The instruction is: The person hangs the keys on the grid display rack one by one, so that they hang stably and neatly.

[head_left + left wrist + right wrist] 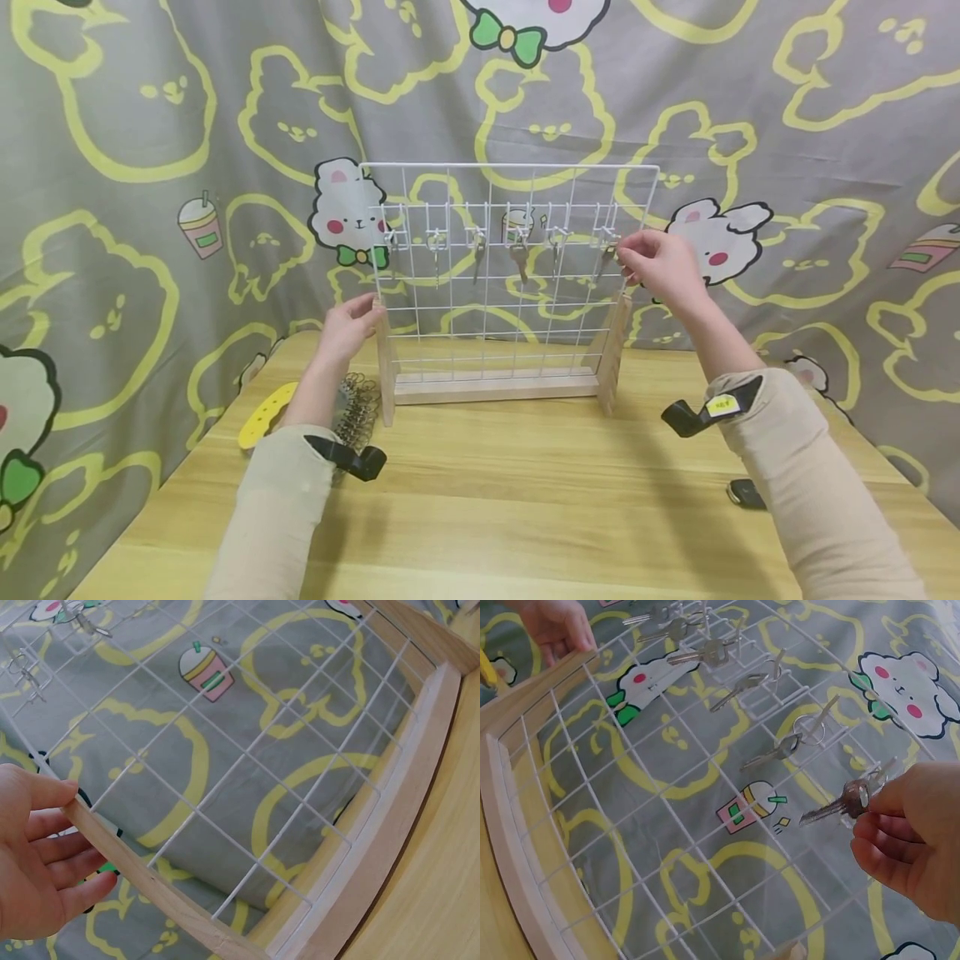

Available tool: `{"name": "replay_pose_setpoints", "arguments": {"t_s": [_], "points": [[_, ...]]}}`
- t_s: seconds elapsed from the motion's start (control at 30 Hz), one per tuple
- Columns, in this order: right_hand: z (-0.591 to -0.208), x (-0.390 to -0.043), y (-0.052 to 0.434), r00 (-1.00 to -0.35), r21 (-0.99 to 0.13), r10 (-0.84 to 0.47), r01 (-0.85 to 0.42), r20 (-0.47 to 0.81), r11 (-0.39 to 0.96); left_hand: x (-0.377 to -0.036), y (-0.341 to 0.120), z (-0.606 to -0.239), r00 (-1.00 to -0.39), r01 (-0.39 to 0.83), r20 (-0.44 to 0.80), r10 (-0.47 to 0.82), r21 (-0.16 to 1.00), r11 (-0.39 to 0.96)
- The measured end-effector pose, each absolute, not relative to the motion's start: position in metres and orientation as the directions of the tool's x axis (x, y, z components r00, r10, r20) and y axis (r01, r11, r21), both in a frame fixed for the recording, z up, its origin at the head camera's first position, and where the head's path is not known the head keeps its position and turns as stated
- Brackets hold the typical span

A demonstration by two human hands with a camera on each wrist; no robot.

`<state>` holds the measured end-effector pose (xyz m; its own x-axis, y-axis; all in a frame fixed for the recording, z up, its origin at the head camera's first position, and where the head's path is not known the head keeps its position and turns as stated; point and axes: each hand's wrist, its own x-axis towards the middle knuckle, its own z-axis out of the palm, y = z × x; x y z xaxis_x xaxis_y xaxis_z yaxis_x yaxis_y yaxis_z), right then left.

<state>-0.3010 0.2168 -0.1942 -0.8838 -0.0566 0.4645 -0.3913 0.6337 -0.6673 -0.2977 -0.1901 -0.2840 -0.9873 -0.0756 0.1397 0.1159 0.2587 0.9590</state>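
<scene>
A white wire grid rack (510, 250) on a wooden base (495, 387) stands on the table, with several keys hanging from a row of hooks. My left hand (366, 313) grips the top of the rack's left wooden post (142, 874), thumb in front and fingers behind. Up at the rightmost hook, my right hand (627, 255) pinches a silver key (831, 811) by its head, against the wire. Other keys (744, 685) hang to its left. In the right wrist view my right hand (870, 814) is at the lower right.
A yellow perforated strip (266, 412) and a bunch of key rings (358, 408) lie on the wooden table (510, 500) left of the rack. A small black object (746, 493) lies at the right. A patterned curtain hangs close behind the rack.
</scene>
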Motion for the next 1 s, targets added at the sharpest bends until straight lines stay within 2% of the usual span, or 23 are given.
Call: {"name": "replay_pose_setpoints", "arguments": {"t_s": [0.47, 0.83, 1.0], "points": [[-0.245, -0.288, 0.238, -0.932, -0.644, -0.120, -0.325, 0.341, 0.693, -0.297, -0.190, -0.287, -0.984, 0.129, 0.159, -0.079, 0.946, 0.298], [-0.303, -0.271, 0.255, -0.934, -0.592, -0.166, -0.331, 0.315, 0.735, -0.275, -0.174, -0.303, -0.953, 0.174, 0.268, -0.142, 0.867, 0.467], [-0.325, -0.264, 0.256, -0.915, -0.482, -0.210, -0.364, 0.345, 0.797, -0.257, -0.154, -0.312, -0.901, 0.214, 0.402, -0.160, 0.735, 0.643]]}}
